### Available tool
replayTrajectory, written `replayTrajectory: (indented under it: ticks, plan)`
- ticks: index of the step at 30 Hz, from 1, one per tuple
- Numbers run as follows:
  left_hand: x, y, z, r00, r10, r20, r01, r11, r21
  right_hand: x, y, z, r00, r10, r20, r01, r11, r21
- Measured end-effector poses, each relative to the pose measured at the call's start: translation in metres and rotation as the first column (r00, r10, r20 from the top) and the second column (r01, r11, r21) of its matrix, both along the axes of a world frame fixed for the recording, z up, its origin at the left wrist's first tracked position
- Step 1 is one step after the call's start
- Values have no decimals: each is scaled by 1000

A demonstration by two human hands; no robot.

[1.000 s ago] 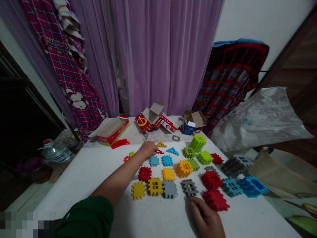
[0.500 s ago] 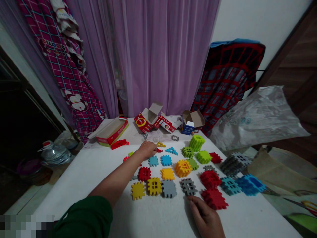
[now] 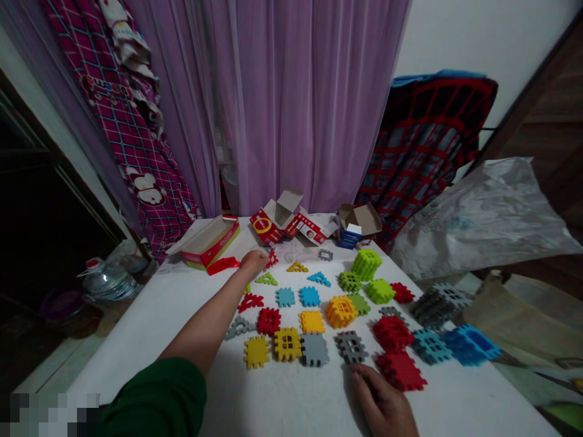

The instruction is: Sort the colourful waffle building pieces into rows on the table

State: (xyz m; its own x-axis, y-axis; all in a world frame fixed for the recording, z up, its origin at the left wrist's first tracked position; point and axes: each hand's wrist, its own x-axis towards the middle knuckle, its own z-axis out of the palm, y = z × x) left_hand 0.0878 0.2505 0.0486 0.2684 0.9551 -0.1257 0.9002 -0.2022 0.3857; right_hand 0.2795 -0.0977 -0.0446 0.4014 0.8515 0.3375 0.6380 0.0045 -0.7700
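My left hand (image 3: pixel 255 262) reaches to the far part of the white table, fingers closed on a red toothed building block (image 3: pixel 272 257). Near it lie a yellow triangular block (image 3: pixel 297 267), a green triangular block (image 3: pixel 266 278) and a blue triangular block (image 3: pixel 319 279). My right hand (image 3: pixel 386 400) rests at the near edge with curled fingers and nothing visible in them. Its fingertips are just below a grey window block (image 3: pixel 351 347) and left of a stack of red blocks (image 3: pixel 401 369). Whether they touch the grey block I cannot tell.
Several square blocks, such as a yellow one (image 3: pixel 257 352), spread across the middle. Stacks in green (image 3: pixel 367 264), orange (image 3: pixel 341 311) and blue (image 3: pixel 471 345) stand to the right. Opened cardboard boxes (image 3: pixel 266 227) line the back, before a purple curtain (image 3: pixel 291 109).
My left hand has moved away from me and left, carrying the red block from beside the yellow triangle. My right hand has stayed almost still. The view has shifted slightly.
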Motion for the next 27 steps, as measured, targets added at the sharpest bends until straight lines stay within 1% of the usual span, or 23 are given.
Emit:
replayTrajectory:
  ticks: [2, 4, 8, 11, 13, 14, 16, 18, 20, 22, 23, 27]
  plan:
    - [-1, 2, -4, 999, 33, -6, -33, 999, -15, 4, -1, 0, 998, 55, 31, -54, 998, -11]
    - [-2, 3, -7, 999, 38, -33, -39, 999, -19, 7, -1, 1, 994, 91, 54, -90, 996, -19]
    - [-7, 5, -9, 992, 14, -128, -9, 999, 40, 7, -2, 3, 996, 78, 45, -77, 997, -13]
    - [-14, 6, -8, 981, -56, -183, 74, 993, 90, 2, -1, 5, 1000, 30, 4, -30, 999, -18]
    - [-19, 7, -6, 969, -140, -202, 164, 981, 107, 0, -1, 7, 1000, 3, -14, -3, 1000, -23]
    - [-21, 8, -6, 961, -187, -206, 213, 971, 113, 1, 0, 7, 1000, 12, -10, -13, 1000, -29]
    - [-24, 10, -7, 938, -278, -209, 306, 945, 119, 3, 0, 8, 999, 45, 12, -44, 998, -37]
    - [-25, 12, -9, 901, -362, -239, 400, 906, 135, 7, 0, 7, 996, 80, 36, -78, 996, -50]
    - [-26, 14, -11, 861, -419, -290, 475, 865, 161, 10, 0, 6, 996, 74, 49, -71, 996, -62]
    - [-26, 17, -12, 837, -440, -325, 512, 839, 184, 11, 0, 4, 996, 68, 61, -63, 995, -71]
    - [-26, 18, -12, 836, -441, -327, 515, 836, 189, 12, 0, 3, 996, 67, 67, -62, 995, -73]
    - [-26, 21, -9, 846, -413, -337, 495, 843, 210, 11, -1, 2, 995, 61, 75, -57, 996, -65]
